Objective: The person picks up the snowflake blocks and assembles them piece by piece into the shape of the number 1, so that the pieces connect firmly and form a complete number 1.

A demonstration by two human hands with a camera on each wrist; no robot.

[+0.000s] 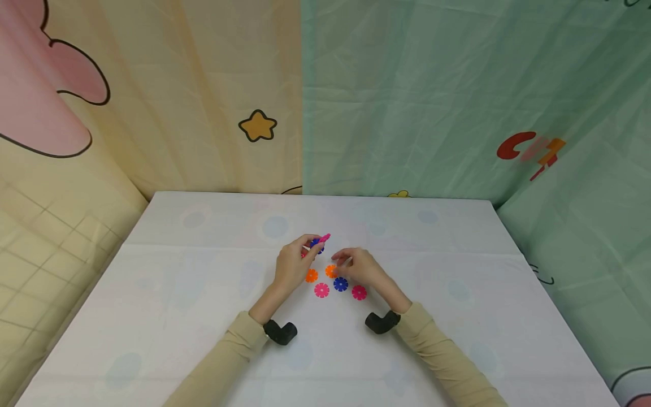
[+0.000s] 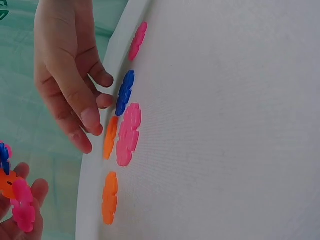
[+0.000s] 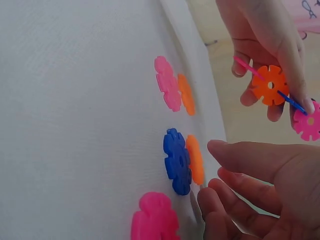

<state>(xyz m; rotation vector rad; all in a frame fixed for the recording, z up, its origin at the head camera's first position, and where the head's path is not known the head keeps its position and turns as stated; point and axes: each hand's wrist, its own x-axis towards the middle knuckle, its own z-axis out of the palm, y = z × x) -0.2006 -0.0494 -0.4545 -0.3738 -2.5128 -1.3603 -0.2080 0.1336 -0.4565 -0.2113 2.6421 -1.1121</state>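
I read right hand (image 1: 359, 267) parted, unloaded — nearer orange disc (image 3: 196, 162) flat just beside fingertips; left hand (image 1: 292, 263) pinches linked discs (image 3: 261, 91).

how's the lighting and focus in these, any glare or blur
Head view: bright and even, faint soft shadows, no strong glare on the white dotted tablecloth; left wrist view: dimmer and greyer, slightly soft detail; right wrist view: also dim, though the round notched orange plastic disc in the left hand shows its slots clearly.
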